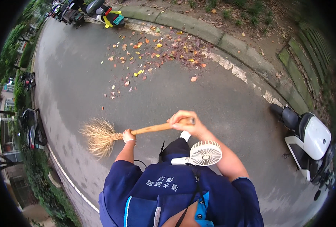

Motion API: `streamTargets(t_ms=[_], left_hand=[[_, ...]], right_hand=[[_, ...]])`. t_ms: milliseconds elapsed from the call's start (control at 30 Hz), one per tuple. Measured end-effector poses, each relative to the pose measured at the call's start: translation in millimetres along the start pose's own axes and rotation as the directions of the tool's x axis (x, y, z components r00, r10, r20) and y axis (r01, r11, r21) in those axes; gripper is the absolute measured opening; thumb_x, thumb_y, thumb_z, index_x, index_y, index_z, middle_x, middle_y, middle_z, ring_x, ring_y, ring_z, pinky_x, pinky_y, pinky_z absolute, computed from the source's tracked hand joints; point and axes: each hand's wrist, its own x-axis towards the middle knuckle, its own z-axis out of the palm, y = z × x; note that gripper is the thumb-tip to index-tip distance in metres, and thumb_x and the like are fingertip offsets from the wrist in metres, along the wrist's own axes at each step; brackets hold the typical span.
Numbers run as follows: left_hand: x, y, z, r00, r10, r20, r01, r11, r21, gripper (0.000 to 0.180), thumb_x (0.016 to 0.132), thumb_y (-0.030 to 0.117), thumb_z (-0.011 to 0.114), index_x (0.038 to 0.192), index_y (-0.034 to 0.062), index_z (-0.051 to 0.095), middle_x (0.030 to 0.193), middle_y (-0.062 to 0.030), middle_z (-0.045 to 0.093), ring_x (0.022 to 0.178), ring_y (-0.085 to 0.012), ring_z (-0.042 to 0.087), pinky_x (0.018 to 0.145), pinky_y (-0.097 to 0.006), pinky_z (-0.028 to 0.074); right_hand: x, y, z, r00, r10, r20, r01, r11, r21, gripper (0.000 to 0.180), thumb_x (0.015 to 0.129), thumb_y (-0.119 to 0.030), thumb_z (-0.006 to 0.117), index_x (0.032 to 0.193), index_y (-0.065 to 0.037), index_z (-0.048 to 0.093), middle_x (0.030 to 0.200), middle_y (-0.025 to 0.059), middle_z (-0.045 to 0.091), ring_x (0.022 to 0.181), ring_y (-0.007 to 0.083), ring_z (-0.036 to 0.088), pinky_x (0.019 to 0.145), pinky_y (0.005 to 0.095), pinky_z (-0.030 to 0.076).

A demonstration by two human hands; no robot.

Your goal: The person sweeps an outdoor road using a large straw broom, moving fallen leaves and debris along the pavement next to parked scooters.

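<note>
A broom [137, 130] with a smooth, pale wooden handle and a splayed head of dry straw-coloured bristles is held level across the body, bristle head at the left, just above wet grey asphalt [81, 75]. The left hand [129, 136] is closed around the handle close to the bristles, forearm extended forward. The right hand [185, 122] is wrapped over the handle's far end, elbow bent outward. A small round white fan [205, 153] with a ribbed grille is hung at the chest. Scattered yellow and brown leaves [156, 53] are spread ahead, near a curved stone kerb [232, 45]. A white scooter [308, 143] is parked at the right.
</note>
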Motion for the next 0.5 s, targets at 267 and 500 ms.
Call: streamTargets(t_ms=[267,500], left_hand=[[-19,109,-3,0.664,0.746,-0.044,-0.704,0.604,-0.374,0.017,0.071,0.030,0.071,0.070,0.0136,0.066,0.071,-0.0079,0.063,0.074,-0.0285,0.061,0.070,-0.041,0.047],[-74,193,-68,0.147,0.948,-0.281,-0.915,0.022,-0.404,0.032,0.074,0.043,0.066,0.063,0.0138,0.062,0.069,-0.0053,0.060,0.078,-0.0257,0.057,0.077,-0.038,0.043]], right_hand=[[-155,-51,118,0.681,-0.363,-0.636,0.215,0.929,-0.300,0.013,0.070,-0.004,0.066,0.072,-0.004,0.053,0.068,0.0135,0.060,0.073,0.0286,0.062,0.082,0.0559,0.047],[-228,-43,330,0.442,-0.823,-0.358,0.231,0.490,-0.841,0.020,0.074,-0.010,0.064,0.070,-0.011,0.045,0.052,0.0012,0.043,0.048,0.0142,0.045,0.066,0.0361,0.047]])
